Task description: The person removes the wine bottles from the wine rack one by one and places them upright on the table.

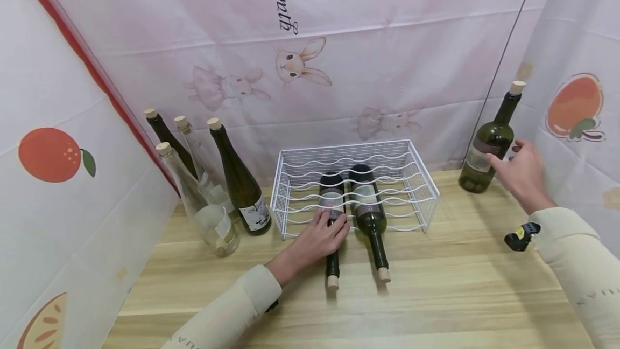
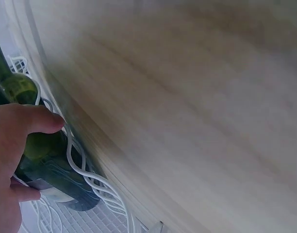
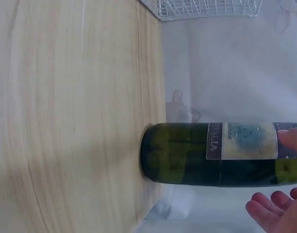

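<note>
Two dark green wine bottles lie side by side in a white wire rack (image 1: 424, 201), corked necks toward me. My left hand (image 1: 317, 237) grips the left wine bottle (image 1: 331, 263) near its shoulder. In the left wrist view, the thumb and a finger reach around the glass beside the wavy wires. The right-hand lying bottle (image 1: 374, 225) is just beyond my fingertips. At the far right, a corked green wine bottle (image 1: 495, 136) stands upright. My right hand (image 1: 525, 174) is beside it, thumb at the label (image 3: 250, 141), the other fingers spread apart from the glass.
At the left stand several corked bottles, among them a dark one (image 1: 240, 182) and a clear one (image 1: 201, 203). All stand on a wood-grain table (image 1: 387, 316). A pink printed curtain (image 1: 387, 69) hangs close behind the rack, with white sheets at both sides.
</note>
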The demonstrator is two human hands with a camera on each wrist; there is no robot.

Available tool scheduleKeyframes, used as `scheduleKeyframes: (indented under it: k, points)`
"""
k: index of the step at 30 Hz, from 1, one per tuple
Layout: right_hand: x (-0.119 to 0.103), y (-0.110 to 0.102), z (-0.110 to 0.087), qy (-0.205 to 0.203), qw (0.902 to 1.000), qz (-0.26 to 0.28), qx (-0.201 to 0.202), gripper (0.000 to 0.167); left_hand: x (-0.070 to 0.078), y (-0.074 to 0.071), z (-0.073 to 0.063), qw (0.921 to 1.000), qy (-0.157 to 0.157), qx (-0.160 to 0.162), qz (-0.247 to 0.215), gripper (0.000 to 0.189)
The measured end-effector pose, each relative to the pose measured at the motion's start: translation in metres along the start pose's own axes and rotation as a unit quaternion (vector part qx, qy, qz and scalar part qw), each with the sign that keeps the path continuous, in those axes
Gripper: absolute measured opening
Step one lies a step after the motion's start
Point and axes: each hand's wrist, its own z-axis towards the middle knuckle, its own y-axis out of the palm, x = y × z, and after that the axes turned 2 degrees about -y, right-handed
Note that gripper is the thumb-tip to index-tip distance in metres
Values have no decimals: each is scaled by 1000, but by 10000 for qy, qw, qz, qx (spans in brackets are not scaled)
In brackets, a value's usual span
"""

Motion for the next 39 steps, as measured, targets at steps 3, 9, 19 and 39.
scheduleKeyframes:
  k: [3,9,19,39]
  points:
    - [2,-1,-3,-82,9999,67,93,92,0,-1,-1,10000,18,-2,-12,50]
    - [4,-3,-7,-413,9990,50,163,87,0,-5,-7,9994,42,-293,-181,53]
    - [-2,-4,-14,-915,9946,99,478,76,-1,-11,-16,9986,53,-337,-407,51]
    - [-31,6,-40,-2478,9627,183,1072,66,-6,-30,-20,9962,283,29,-824,38]
